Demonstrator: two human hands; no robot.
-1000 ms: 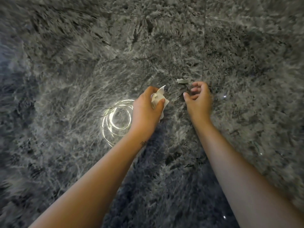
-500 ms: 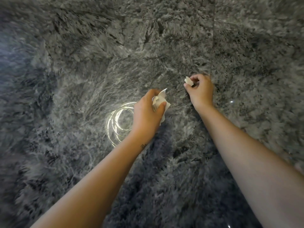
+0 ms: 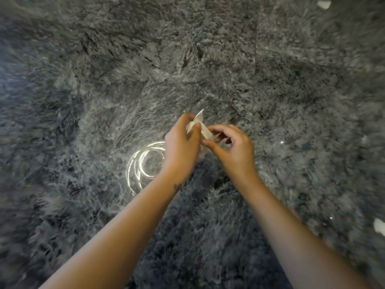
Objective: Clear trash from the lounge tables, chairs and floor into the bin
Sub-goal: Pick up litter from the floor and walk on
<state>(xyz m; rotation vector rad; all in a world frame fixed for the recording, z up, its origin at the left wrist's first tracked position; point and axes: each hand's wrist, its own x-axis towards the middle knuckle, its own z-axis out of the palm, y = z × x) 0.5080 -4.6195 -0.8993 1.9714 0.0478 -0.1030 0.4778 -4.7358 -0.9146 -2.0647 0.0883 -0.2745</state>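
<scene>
I see my left hand (image 3: 181,142) gripping a wad of paper scraps (image 3: 198,119) just above the shaggy grey rug (image 3: 291,101). My right hand (image 3: 233,147) is against it, thumb and forefinger pinching the same wad. A far scrap (image 3: 324,4) and a near scrap (image 3: 378,226) lie on the rug, well apart from both hands.

Both bare forearms reach forward, hands touching. The left hand (image 3: 180,147) grips paper scraps (image 3: 200,118); the right hand (image 3: 235,152) pinches them, fingers curled.
</scene>
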